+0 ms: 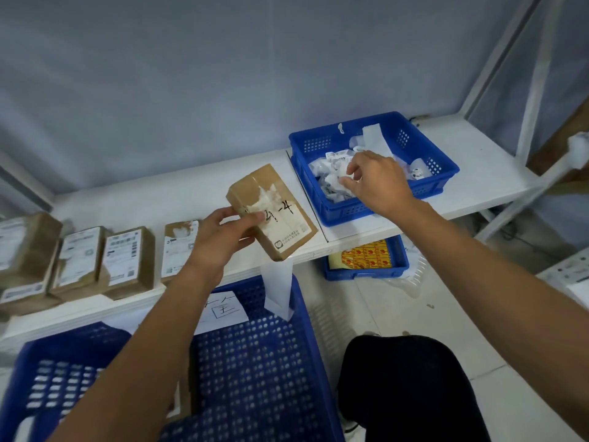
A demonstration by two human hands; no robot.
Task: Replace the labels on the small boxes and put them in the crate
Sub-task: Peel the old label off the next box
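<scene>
left hand (223, 240) grips the stripped box (271, 212) tilted up, face exposed; right hand (376, 180) pinches torn label scraps (338, 181) over the small bin (439, 173), likely discarding.

We see a white shelf (478, 173) that looks smooth and matt. Over the shelf's front edge, the small box (287, 224) is brown cardboard, dull, with torn white paper stuck on it in rough, fuzzy bits. On the shelf, the blue tray (344, 212) is hard, smooth plastic with little holes, and the crumpled paper (331, 186) in it is thin and white. On the shelf's left part, more boxes (130, 263) are brown cardboard with smooth paper labels. In front of the shelf, the crate (261, 378) is blue plastic too. Under the shelf, yellow stickers (369, 255) look shiny.
</scene>
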